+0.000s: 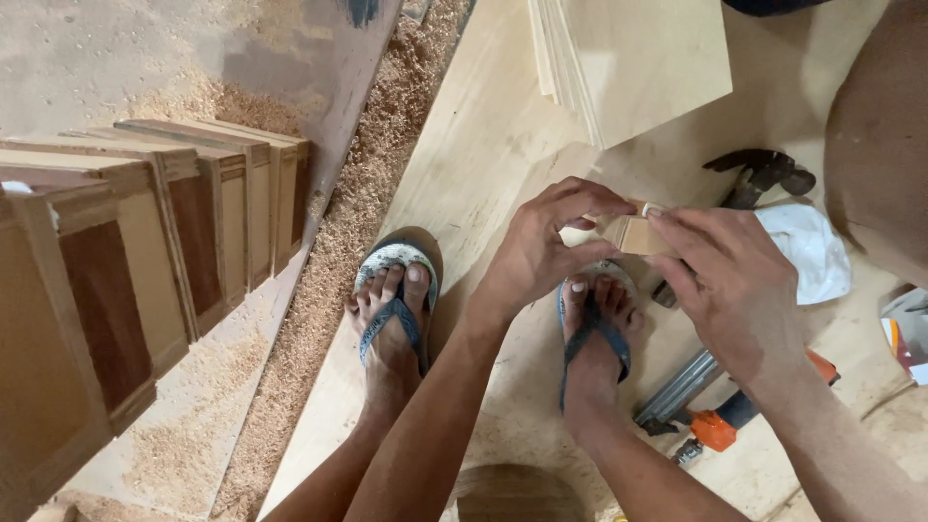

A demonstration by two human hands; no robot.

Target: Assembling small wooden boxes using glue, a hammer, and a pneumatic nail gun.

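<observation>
Hands meet over a small wooden block point(633, 233), held in the air above the right foot. Left hand point(546, 246) pinches the block's near end with thumb and fingers; right hand point(720, 280) closes on its far end from above. Below lies a plywood sheet point(483, 145) on the floor. Stack of plywood panels point(633, 63) sits beyond. Hammer point(759, 174) and white cloth point(807, 246) lie right; orange nail gun point(710, 406) near the right foot. Cabinet doors point(145, 251) lean left, sawdust point(358, 213) alongside.
</observation>
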